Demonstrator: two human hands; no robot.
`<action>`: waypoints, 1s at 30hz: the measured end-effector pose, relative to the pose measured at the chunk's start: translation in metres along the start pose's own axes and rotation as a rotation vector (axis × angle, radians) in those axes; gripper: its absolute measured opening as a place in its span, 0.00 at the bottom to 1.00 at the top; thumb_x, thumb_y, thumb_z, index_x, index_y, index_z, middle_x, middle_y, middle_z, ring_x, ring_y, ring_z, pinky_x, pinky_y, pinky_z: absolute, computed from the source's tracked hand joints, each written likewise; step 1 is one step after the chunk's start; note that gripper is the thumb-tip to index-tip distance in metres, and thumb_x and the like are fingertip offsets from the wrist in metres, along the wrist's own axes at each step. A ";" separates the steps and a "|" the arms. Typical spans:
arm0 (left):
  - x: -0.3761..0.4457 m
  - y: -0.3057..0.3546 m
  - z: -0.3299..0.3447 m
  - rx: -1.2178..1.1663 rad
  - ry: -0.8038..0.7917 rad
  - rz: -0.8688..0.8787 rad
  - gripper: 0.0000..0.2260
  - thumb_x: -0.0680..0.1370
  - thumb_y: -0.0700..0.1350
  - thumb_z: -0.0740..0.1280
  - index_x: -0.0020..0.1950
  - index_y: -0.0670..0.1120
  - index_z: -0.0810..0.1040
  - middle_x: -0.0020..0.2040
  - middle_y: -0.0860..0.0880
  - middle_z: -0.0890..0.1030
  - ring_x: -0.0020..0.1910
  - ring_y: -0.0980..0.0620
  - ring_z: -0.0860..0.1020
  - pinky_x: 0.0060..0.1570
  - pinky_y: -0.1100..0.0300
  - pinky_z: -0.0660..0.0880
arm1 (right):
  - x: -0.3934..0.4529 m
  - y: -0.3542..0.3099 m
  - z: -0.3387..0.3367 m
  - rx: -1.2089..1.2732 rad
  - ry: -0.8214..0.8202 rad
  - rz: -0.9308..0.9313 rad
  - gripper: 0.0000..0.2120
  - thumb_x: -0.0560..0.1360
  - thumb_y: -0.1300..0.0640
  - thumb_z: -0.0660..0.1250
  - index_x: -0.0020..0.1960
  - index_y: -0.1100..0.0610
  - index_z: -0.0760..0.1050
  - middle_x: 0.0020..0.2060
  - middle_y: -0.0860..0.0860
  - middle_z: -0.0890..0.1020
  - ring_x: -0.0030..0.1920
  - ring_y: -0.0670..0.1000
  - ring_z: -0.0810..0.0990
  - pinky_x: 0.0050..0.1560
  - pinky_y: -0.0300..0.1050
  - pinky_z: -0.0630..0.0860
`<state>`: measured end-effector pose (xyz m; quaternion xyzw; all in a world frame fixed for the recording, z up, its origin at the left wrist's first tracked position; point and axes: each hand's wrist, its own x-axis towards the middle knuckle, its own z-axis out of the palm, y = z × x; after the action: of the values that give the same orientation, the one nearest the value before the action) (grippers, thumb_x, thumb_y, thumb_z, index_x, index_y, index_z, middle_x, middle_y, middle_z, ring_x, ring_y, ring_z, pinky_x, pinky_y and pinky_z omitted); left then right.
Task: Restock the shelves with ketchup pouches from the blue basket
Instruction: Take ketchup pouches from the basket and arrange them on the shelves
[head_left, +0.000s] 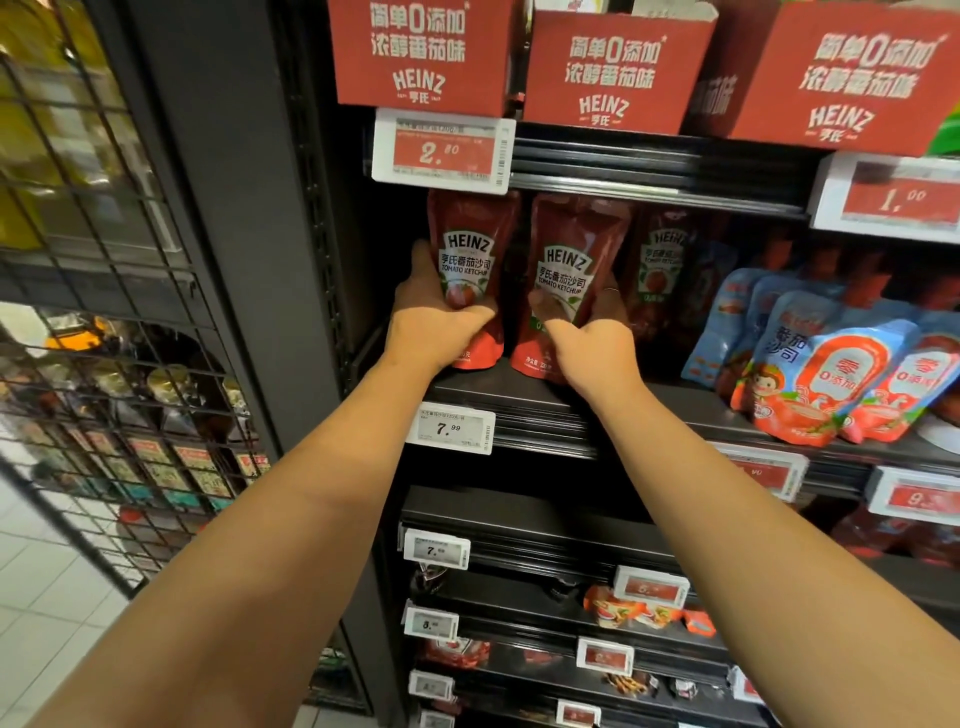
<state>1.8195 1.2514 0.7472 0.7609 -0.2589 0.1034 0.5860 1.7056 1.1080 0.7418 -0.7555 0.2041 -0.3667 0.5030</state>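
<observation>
Red, glossy Heinz tomato ketchup pouches stand upright on a black metal shelf (524, 402) in the middle of the frame. The left hand (434, 319) grips the left red ketchup pouch (470, 275) around its lower half, thumb curled across the front and fingers wrapped behind its left edge. The right hand (587, 332) grips the second red ketchup pouch (566, 280) just beside the first, thumb pressed on the front and fingers curled round its right side; a thin ring shows on one finger. Both pouches have their bases on or just at the shelf surface, with their tops reaching up to the shelf above. A third red ketchup pouch (660, 270) stands behind and to the right of them, in shadow.

Right of centre, on the same shelf, a group of blue-and-red tomato sauce pouches with a cartoon child (826, 374) leans forward, near the Heinz pouches but apart from them. Across the top of the frame sit red cardboard Heinz display boxes (613, 73) with white lettering. A white price tag reading 2.80 (444, 150) hangs in front of the left pouch's top, and a white tag reading 7.99 (451, 428) is clipped to the shelf edge below the left hand. A black wire mesh panel (119, 312) fills the left of the frame.
</observation>
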 end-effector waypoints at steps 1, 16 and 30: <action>-0.003 -0.001 -0.001 -0.001 -0.016 -0.006 0.33 0.63 0.58 0.75 0.64 0.51 0.69 0.46 0.61 0.79 0.45 0.60 0.80 0.42 0.69 0.74 | 0.000 0.001 -0.001 -0.022 -0.008 0.005 0.39 0.67 0.36 0.73 0.70 0.55 0.69 0.54 0.50 0.84 0.54 0.53 0.82 0.57 0.52 0.80; -0.013 -0.009 -0.022 0.239 -0.230 -0.023 0.35 0.72 0.47 0.78 0.74 0.45 0.64 0.67 0.42 0.75 0.65 0.43 0.76 0.66 0.49 0.74 | -0.004 0.000 -0.005 -0.163 0.018 0.052 0.35 0.75 0.48 0.69 0.78 0.51 0.59 0.53 0.51 0.81 0.50 0.53 0.79 0.48 0.44 0.75; -0.020 -0.009 -0.010 0.442 -0.083 -0.060 0.40 0.74 0.57 0.74 0.78 0.42 0.60 0.71 0.38 0.70 0.68 0.39 0.72 0.65 0.50 0.73 | 0.007 -0.016 0.016 -0.530 -0.239 0.120 0.31 0.81 0.43 0.60 0.76 0.60 0.59 0.69 0.62 0.72 0.67 0.64 0.72 0.61 0.49 0.69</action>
<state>1.8092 1.2675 0.7333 0.8817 -0.2310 0.1087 0.3969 1.7209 1.1195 0.7548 -0.8850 0.2764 -0.1785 0.3294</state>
